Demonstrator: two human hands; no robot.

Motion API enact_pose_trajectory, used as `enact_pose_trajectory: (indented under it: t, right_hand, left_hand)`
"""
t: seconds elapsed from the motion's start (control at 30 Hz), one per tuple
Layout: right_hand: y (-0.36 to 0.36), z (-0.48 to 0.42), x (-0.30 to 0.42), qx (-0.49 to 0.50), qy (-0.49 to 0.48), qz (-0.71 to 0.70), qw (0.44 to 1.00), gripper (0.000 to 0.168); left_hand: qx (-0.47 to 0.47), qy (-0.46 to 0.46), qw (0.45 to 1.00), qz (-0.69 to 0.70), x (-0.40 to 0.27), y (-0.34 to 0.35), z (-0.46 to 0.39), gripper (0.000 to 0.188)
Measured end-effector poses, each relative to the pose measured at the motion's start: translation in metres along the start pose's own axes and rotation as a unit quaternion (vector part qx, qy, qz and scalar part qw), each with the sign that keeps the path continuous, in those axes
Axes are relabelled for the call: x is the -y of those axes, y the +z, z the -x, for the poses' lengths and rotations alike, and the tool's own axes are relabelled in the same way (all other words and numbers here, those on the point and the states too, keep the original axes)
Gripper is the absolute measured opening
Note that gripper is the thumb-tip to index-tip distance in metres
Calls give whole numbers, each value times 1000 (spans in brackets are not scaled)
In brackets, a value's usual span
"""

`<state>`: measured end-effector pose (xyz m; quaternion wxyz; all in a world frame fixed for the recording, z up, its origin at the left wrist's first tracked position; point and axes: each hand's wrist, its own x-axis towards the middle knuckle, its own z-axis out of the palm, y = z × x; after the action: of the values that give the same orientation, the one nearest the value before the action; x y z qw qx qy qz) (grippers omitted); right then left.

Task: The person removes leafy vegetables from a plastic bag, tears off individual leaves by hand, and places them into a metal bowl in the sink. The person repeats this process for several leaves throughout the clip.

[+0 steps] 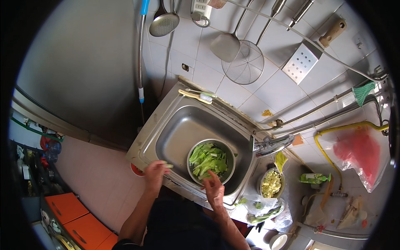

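A round metal bowl [231,175] of green leafy vegetable [208,159] stands in the stainless steel sink [175,125], towards its near right side. My left hand [156,175] is over the sink's near left edge, its fingers closed on a small pale green piece of vegetable [167,165]. Over the near rim of the bowl is my right hand [214,189], fingers apart and bent, just beside the leaves; nothing shows in it. Whether its fingertips touch the leaves cannot be told.
A faucet [272,146] juts over the sink's right side. Beyond it are a bowl of chopped pale vegetable [272,185] and plastic bags with greens [265,212]. A scrubbing brush [195,96] lies on the back rim. Part of a red container [136,169] shows below the left edge.
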<state>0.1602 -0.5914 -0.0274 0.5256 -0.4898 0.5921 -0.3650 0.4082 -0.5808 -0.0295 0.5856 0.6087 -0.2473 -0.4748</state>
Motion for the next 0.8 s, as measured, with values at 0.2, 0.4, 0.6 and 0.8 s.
enact_pose_trajectory:
  t: [0.2,0.4,0.6,0.8]
  right_hand:
    - [-69,25,-50,-82,16,407,910,18]
    - [-62,20,-48,-7,199,486,851,38]
    - [-51,-12,-49,22,223,511,830,46]
    - [-57,-25,-101,-2,198,494,847,34]
  left_hand:
    - [-248,82,935,-241,15,-148,-20,21]
    - [-298,60,870,-389,67,-205,-36,35]
    - [-237,66,933,-262,21,-125,-39,32]
    - [-81,127,953,-264,32,-74,-42,28]
